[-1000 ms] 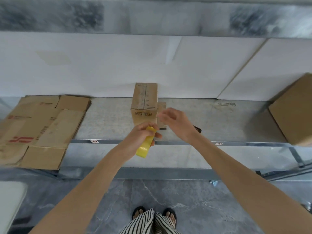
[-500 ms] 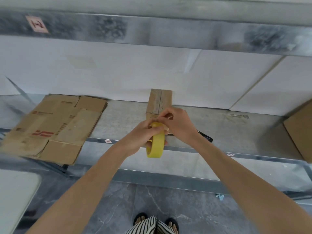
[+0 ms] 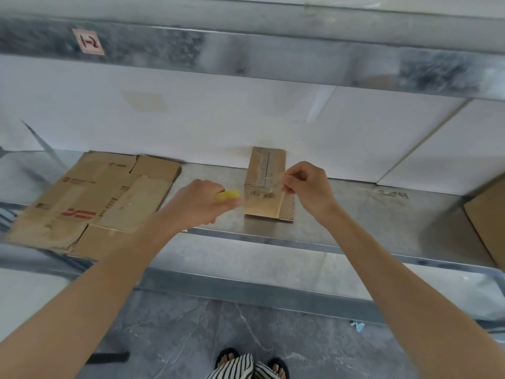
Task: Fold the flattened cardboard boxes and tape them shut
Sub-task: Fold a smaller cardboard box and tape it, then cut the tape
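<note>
A small folded box [image 3: 265, 184] is standing on the metal shelf [image 3: 355, 212], its far end touching the white wall panel [image 3: 218, 127] and its long top face running toward the person. One flap [image 3: 287, 210] printed with ruler marks is sticking out at the box's near right corner. The left hand [image 3: 202, 205] is hovering just left of the box, fingers curling tightly round a yellow tape roll [image 3: 229, 195] of which only a small part is showing past the knuckles, close to the box's near left edge. The right hand [image 3: 307, 188] is hanging over the box's right top edge, thumb and forefinger pinching what looks like the thin tape end [image 3: 282, 177], while the other fingers are curling loosely; any strip running between roll and fingers is too faint to be sure of. Well to the left of the box, a stack of flattened boxes [image 3: 95, 203] is lying on the same shelf, its near edge overhanging the shelf's front rail. Far to the right of the box, a larger brown carton [image 3: 489, 222] is showing at the picture's edge. Above the box, a grey metal beam [image 3: 273, 58] is carrying a small pink label [image 3: 88, 42]. Below the box, the person's striped trousers [image 3: 237, 367] and sandals are showing on the grey floor [image 3: 177, 332], with a blue scrap [image 3: 357, 325] lying off to the right.
</note>
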A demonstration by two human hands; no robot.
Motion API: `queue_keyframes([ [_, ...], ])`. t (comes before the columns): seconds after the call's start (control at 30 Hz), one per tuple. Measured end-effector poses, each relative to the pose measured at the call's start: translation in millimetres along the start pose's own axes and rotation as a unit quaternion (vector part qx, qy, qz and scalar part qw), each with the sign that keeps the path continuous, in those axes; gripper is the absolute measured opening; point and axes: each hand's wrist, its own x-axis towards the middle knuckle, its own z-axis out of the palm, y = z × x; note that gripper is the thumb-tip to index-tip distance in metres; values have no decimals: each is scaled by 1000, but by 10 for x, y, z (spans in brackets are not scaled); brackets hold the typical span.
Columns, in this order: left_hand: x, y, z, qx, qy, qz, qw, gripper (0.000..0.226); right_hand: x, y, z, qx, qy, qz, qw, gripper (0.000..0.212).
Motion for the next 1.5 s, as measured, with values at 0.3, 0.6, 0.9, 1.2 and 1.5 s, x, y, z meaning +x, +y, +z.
queue_keyframes([
  [0.3, 203, -308, -39, -32, 83, 7, 996, 59, -11, 243, -168, 67, 59, 53, 995, 7],
  [0.6, 465, -280, -79, 136, 154, 49, 977, 54, 51, 483, -180, 101, 77, 94, 987, 13],
  [0.9, 759, -454, 116, 192, 137, 30, 971, 47, 247, 696, -75, 76, 73, 148, 983, 10],
  [1.2, 852, -421, 558, 207, 130, 41, 969, 45, 350, 862, 329, 11, 106, 164, 981, 10],
  [1.5, 866, -375, 654, 188, 149, 45, 970, 37, 316, 986, 483, -181, 77, 176, 965, 30],
])
